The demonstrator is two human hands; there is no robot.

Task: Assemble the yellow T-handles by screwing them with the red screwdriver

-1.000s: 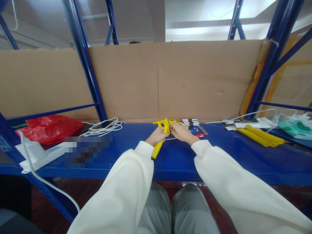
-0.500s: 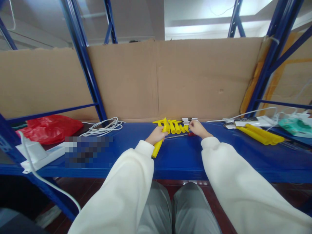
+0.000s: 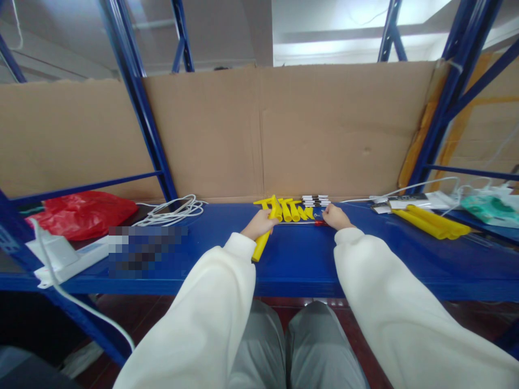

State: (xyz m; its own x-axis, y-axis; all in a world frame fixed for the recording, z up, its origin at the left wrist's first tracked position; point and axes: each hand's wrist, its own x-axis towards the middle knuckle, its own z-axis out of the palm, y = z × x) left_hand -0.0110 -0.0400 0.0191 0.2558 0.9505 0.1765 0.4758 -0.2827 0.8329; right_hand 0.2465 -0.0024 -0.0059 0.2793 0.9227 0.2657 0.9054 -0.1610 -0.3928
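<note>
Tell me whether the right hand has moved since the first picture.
Yes, rightward: the right hand is now farther from the vertical crease in the cardboard.

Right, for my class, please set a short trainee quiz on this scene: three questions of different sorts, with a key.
1. True or false: the left hand is empty.
2. What stands upright along the back of the blue shelf? A) a mirror B) cardboard C) a pegboard
3. Fill in, as the camera sees it: the coiled white cable lies to the ____ of the left hand.

Key:
1. False: it grips a yellow piece.
2. B
3. left
</note>
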